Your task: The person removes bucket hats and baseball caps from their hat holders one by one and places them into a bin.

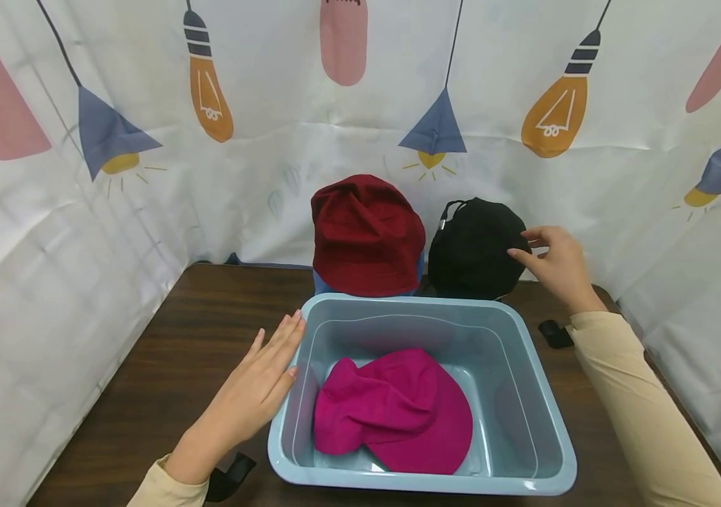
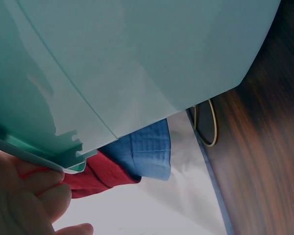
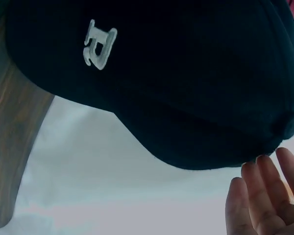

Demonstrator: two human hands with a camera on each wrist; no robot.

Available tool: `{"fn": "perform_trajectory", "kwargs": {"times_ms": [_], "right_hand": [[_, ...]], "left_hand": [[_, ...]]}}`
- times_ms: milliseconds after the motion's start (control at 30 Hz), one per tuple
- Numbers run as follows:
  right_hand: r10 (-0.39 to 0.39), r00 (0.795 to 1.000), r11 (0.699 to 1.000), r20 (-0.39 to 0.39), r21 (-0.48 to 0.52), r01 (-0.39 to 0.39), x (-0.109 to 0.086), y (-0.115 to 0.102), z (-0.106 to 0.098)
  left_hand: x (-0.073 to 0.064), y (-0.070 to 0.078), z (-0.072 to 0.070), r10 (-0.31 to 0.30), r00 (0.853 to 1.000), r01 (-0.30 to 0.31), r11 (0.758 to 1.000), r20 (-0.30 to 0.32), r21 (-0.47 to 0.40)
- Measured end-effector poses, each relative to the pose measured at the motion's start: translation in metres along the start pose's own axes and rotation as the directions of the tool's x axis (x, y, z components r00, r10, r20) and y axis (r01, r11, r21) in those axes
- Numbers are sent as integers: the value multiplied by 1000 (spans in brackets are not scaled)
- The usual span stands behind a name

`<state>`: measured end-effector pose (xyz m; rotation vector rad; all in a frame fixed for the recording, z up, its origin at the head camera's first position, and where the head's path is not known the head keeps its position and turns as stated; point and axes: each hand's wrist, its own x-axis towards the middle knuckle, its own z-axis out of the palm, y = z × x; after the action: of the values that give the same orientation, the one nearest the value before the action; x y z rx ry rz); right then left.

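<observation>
In the head view my right hand (image 1: 557, 264) is at the right side of a black baseball cap (image 1: 477, 246), thumb and fingertips just at its crown. The right wrist view shows that cap (image 3: 196, 98) with a pale embroidered letter, and fairly straight fingers (image 3: 259, 196) at its edge. My left hand (image 1: 259, 380) lies with extended fingers along the left rim of a light blue plastic bin (image 1: 541, 394). Inside the bin lies a magenta cap (image 1: 398, 415), its brim toward the lower right. In the left wrist view, the fingers (image 2: 44, 188) are beside the bin's rim.
Behind the bin sits a dark red bucket hat (image 1: 367, 236) on top of something blue (image 2: 147, 152). The dark wooden table (image 1: 208, 317) carries everything. White printed fabric (image 1: 259, 183) encloses the back and both sides. A black strap (image 1: 553, 334) is by the right wrist.
</observation>
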<state>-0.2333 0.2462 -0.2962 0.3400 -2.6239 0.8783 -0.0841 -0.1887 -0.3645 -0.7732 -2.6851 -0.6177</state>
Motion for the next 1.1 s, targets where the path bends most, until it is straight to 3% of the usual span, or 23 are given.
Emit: {"fn": "perform_trajectory", "kwargs": {"times_ms": [233, 433, 800, 1100], "right_hand": [[39, 998, 998, 58, 40, -42, 3, 1, 9], [58, 996, 997, 60, 56, -62, 4, 1, 12], [19, 999, 999, -49, 50, -17, 7, 1, 17], [31, 990, 999, -138, 46, -25, 9, 2, 16]], "left_hand": [[0, 0, 1, 0, 1000, 0, 1000, -3, -1], [0, -1, 2, 5, 1000, -5, 1000, -7, 1], [0, -1, 2, 5, 1000, -5, 1000, -5, -3], [0, 0, 2, 2, 1000, -2, 1000, -1, 5]]}}
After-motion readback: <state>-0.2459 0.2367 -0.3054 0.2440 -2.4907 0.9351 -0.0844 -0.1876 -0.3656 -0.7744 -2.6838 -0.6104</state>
